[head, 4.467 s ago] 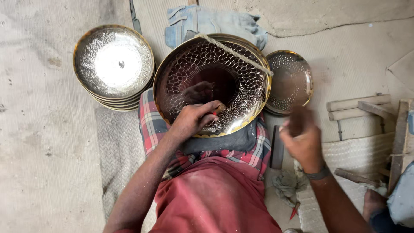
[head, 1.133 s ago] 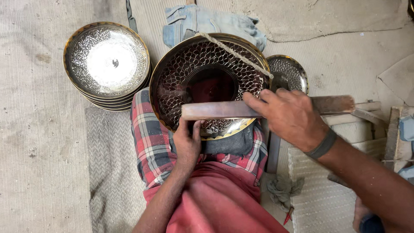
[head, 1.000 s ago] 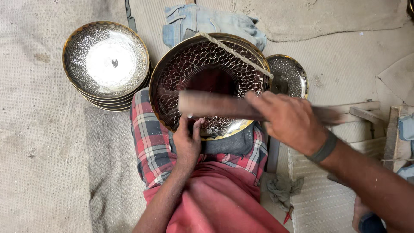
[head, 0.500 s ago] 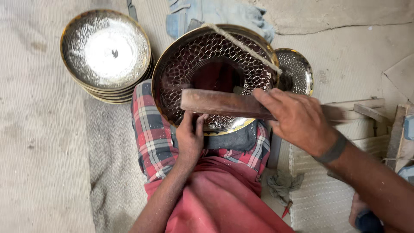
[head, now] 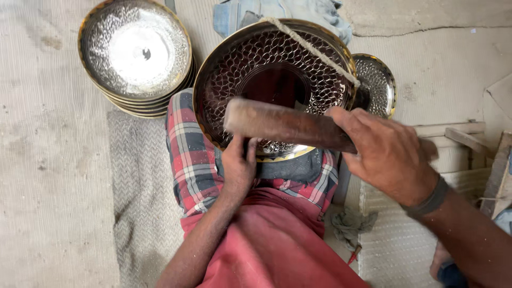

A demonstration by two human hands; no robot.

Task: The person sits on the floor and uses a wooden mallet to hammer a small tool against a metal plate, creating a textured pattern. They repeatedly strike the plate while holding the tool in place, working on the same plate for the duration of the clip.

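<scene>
At the far left, a stack of bowls stands on the floor. Your left hand pinches the near rim of the patterned bowl on your lap. Your right hand has its fingers wrapped around a wooden bar across the bowl.

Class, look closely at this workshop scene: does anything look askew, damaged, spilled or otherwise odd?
Nothing looks spilled or damaged. One oddity: a pale cord lies slantwise across the patterned metal bowl. The wooden bat in the right hand is blurred.
</scene>
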